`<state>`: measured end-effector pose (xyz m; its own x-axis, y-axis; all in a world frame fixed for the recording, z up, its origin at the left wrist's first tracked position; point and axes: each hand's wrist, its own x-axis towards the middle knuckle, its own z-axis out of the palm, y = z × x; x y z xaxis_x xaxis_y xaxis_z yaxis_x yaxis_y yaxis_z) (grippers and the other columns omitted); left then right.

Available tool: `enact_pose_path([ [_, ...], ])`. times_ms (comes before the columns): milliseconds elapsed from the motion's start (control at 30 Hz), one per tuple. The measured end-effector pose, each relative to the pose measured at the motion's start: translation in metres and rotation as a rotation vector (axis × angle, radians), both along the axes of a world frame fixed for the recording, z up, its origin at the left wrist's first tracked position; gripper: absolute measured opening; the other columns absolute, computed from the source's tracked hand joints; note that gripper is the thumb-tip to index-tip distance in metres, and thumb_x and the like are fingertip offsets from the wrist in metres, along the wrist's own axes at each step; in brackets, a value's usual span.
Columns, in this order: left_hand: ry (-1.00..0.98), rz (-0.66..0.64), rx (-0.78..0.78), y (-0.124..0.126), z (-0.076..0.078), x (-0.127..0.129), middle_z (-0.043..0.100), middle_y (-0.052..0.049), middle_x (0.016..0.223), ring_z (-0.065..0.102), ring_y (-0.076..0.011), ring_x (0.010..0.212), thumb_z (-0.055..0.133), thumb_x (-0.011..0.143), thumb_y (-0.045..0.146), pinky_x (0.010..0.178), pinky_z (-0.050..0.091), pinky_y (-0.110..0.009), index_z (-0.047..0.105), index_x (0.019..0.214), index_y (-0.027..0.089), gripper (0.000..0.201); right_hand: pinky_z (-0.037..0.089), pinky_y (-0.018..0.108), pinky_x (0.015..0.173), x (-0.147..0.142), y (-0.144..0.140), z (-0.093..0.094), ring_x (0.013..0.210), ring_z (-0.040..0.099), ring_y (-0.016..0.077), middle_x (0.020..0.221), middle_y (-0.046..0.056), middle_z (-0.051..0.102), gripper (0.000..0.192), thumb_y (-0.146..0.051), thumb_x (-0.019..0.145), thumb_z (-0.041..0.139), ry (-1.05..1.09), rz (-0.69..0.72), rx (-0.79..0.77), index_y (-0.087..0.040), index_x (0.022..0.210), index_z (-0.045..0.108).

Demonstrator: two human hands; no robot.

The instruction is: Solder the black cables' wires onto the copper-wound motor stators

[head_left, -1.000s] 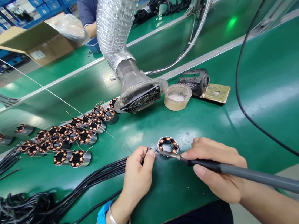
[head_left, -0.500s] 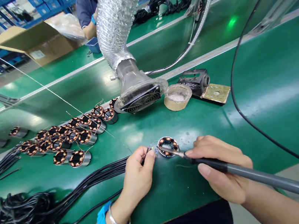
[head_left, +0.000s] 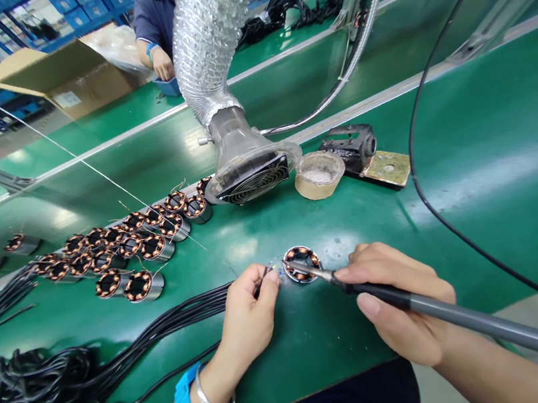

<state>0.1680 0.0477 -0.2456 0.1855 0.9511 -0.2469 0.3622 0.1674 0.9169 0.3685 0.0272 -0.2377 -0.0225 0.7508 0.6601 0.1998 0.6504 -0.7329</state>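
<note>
A round motor stator with copper windings lies on the green bench in front of me. My right hand grips a grey soldering iron, its tip touching the stator's left edge. My left hand pinches the end of a thin black wire and holds it against that same edge. A blue band and a silver bangle sit on my left wrist.
Several wound stators stand in a group at the left. A bundle of black cables lies at the lower left. A fume extractor hose with fan, a tape roll and a metal fixture stand behind. Another person works at the far bench.
The soldering iron tip has shifted slightly up onto the stator's left edge. The loose stators on the far-left belt have drifted left. The other person's arm has moved.
</note>
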Motion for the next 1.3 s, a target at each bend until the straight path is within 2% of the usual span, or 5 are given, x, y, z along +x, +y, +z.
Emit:
enact_pose_path([
  [367, 0.007, 0.013, 0.005, 0.001, -0.005, -0.001, 0.037, 0.004, 0.064, 0.035, -0.0125, 0.062, 0.048, 0.091, 0.047, 0.058, 0.029, -0.023, 0.047, 0.07, 0.018, 0.036, 0.046, 0.034, 0.055, -0.004, 0.004, -0.003, 0.062, 0.056, 0.0168, 0.074, 0.004, 0.062, 0.035, -0.011, 0.075, 0.052, 0.044, -0.058, 0.059, -0.018, 0.105, 0.068],
  [767, 0.012, 0.015, 0.027, 0.004, -0.013, -0.002, 0.044, 0.003, 0.067, 0.041, -0.0149, 0.066, 0.049, 0.085, 0.064, 0.062, 0.034, -0.024, 0.052, 0.07, 0.018, 0.049, 0.044, 0.029, 0.053, -0.005, 0.006, -0.004, 0.06, 0.054, 0.0151, 0.071, 0.003, 0.064, 0.031, -0.016, 0.076, 0.052, 0.066, -0.098, 0.1, -0.018, 0.102, 0.068],
  [1300, -0.012, 0.033, 0.041, 0.003, -0.01, -0.002, 0.045, 0.002, 0.066, 0.041, -0.0149, 0.064, 0.053, 0.085, 0.061, 0.06, 0.035, -0.023, 0.052, 0.069, 0.018, 0.046, 0.043, 0.029, 0.051, -0.006, 0.009, -0.003, 0.057, 0.053, 0.0151, 0.069, 0.003, 0.064, 0.025, -0.02, 0.079, 0.053, 0.063, -0.126, 0.123, -0.018, 0.1, 0.068],
])
